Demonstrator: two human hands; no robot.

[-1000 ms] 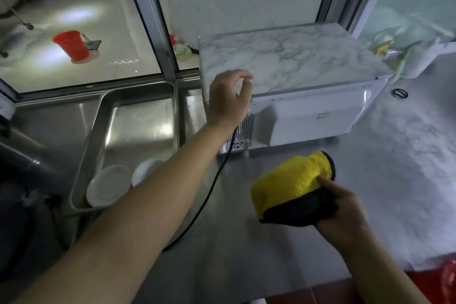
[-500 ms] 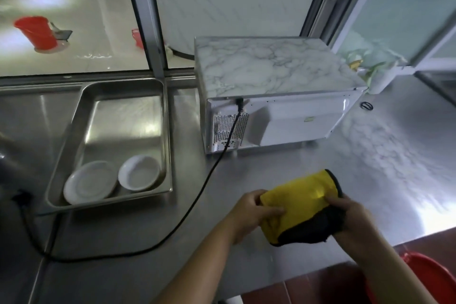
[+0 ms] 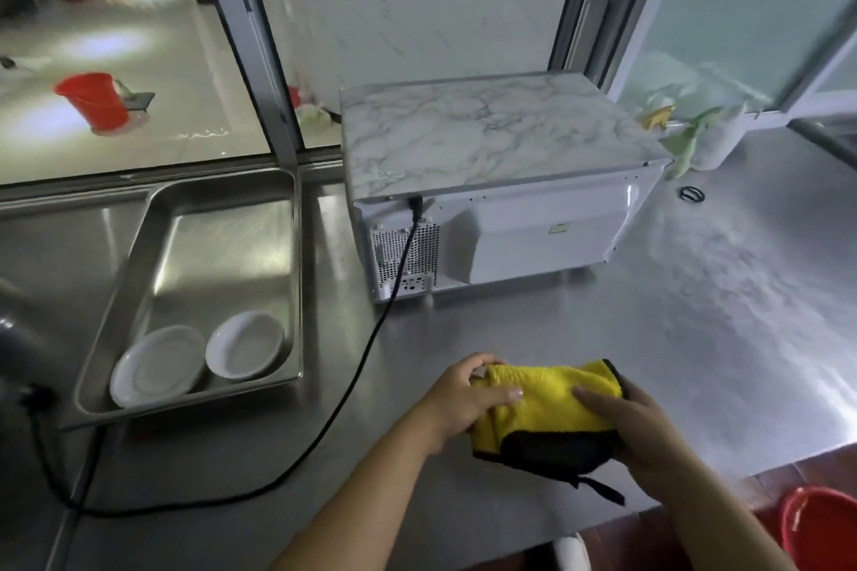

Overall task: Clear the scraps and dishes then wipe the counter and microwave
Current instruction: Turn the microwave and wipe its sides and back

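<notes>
Both hands hold a yellow cloth [image 3: 552, 403] just above the steel counter [image 3: 649, 338], near its front edge. The left hand [image 3: 463, 399] grips the cloth's left end, fingers curled over the top and thumb laid across the yellow face. The right hand [image 3: 635, 422] clasps the right end, its thumb pressed flat on the yellow side and the other fingers wrapped behind. The cloth is folded into a thick bundle; its underside is black, and a short black loop [image 3: 603, 489] hangs from the lower edge.

Behind the hands stands a white microwave [image 3: 547, 241], its back panel facing the camera and its top covered in a marble pattern. A black power cord [image 3: 334, 422] runs from the plug on the back, down over the vent grille and across the counter in a long curve to the left.

Left of the microwave sits a steel tray [image 3: 222, 218] with two white dishes in its near end: a flat plate [image 3: 155, 364] and, just beside it on the right, a small bowl [image 3: 243, 350]. Right of the microwave, by the window frame, lie some green and yellow scraps [image 3: 681, 130] against a white container, and a small black ring [image 3: 692, 194] rests on the counter nearby. A red bucket [image 3: 821, 529] shows below the counter's front corner, and another red bucket [image 3: 92, 100] stands on the floor beyond the glass
</notes>
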